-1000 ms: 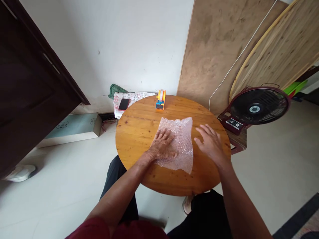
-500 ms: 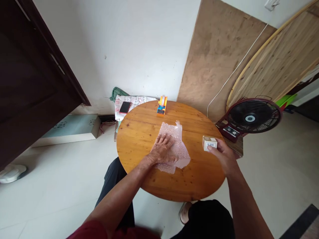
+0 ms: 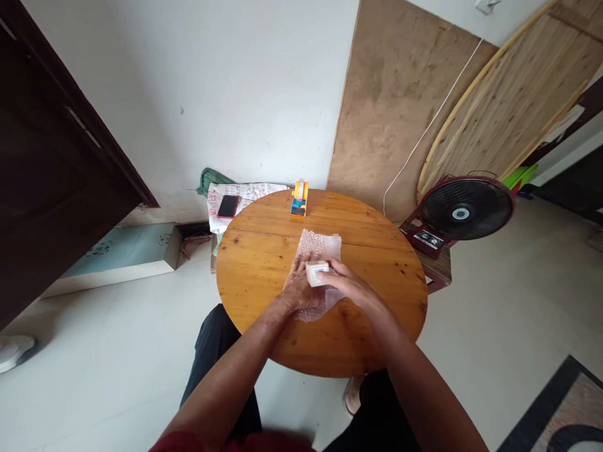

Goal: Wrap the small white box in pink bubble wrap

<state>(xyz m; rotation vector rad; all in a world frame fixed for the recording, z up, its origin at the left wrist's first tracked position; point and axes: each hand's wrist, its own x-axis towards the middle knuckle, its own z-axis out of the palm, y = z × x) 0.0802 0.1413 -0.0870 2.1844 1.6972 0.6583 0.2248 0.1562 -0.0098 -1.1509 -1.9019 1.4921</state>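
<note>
A sheet of bubble wrap [image 3: 309,242] lies on the round wooden table [image 3: 377,251]. Flat on top of it rests my left hand [image 3: 298,287], fingers stretched out. A small white cardboard box [image 3: 317,274] is gripped between the thumb and fingers of my right hand [image 3: 347,280]. The box is over the bubble wrap, right beside my left hand and partly in front of its fingers. Whether the box touches the wrap or the left hand, I cannot tell.
An orange tape dispenser [image 3: 299,198] stands at the table's far edge. Beyond the left edge, a phone [image 3: 228,206] lies on a printed white sack [image 3: 259,189]. A dark red fan [image 3: 464,210] stands to the right. The wall [image 3: 235,94] rises behind the table.
My right hand has carried the small box leftward from the table's right side to over the bubble wrap. My left hand stays flat on the wrap. The view has shifted slightly.
</note>
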